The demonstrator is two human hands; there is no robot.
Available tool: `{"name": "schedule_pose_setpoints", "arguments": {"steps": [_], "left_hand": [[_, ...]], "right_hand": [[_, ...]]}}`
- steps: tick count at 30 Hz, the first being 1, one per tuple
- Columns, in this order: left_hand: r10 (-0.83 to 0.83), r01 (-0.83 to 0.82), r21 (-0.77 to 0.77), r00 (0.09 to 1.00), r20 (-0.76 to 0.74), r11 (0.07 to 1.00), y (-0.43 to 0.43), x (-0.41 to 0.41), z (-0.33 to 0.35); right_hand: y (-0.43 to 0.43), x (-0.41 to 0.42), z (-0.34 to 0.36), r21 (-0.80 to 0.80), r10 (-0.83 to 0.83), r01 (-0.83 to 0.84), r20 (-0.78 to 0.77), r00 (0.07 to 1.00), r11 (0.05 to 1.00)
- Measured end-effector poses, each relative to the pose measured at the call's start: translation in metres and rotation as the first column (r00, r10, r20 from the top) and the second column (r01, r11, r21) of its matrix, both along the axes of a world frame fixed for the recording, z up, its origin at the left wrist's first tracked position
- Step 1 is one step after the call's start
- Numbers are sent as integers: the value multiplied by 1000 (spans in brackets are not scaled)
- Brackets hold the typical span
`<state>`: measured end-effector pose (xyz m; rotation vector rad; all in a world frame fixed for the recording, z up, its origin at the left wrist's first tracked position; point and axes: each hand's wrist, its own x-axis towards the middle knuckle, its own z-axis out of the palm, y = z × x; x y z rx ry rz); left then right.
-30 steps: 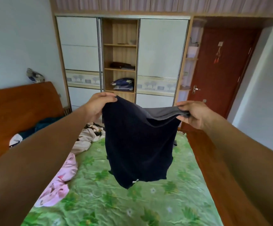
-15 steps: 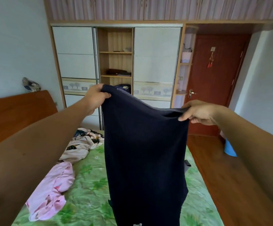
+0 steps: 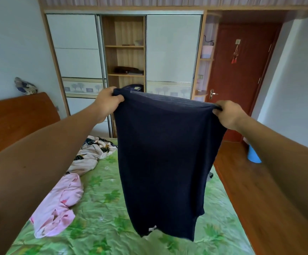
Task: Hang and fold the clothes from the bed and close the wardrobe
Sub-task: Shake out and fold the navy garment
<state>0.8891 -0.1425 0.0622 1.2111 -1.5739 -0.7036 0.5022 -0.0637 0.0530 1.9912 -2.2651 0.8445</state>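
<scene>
Holding up a dark blue cloth (image 3: 164, 153) in the air, both hands pinch its top edge. L hand (image 3: 109, 102) grips the left corner w/ curled fingers, R hand (image 3: 226, 115) grips the right corner the same way. The cloth hangs down flat over the green bed (image 3: 103, 208). On the bed, to the left, lie pink clothes (image 3: 61, 205) & flowery clothes (image 3: 92, 153), close together. Behind is the wardrobe (image 3: 173, 52). Its middle part is open, w/ shelves (image 3: 125, 74) showing. A red-brown door (image 3: 241, 70) is on the right, shut.
</scene>
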Motion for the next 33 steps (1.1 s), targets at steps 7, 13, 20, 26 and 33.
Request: {"name": "schedule_pose_setpoints", "arguments": {"steps": [7,13,20,26,33], "left_hand": [[15,-15,-8,999,44,1000,9,5,-15],[18,-16,-28,997,73,999,27,11,-25],[32,-32,15,999,41,999,40,10,-33],[24,-29,71,997,71,997,30,12,-47],[-10,-13,86,967,254,996,-11,19,-95]], "right_hand": [[18,0,-13,-57,43,-44,-18,999,997],[37,-2,-16,-18,70,-71,-53,996,997],[47,1,-20,116,45,-48,30,999,992],[38,-2,-38,160,68,-67,-2,998,985],[-10,-16,-97,223,73,-40,-139,988,974]]}}
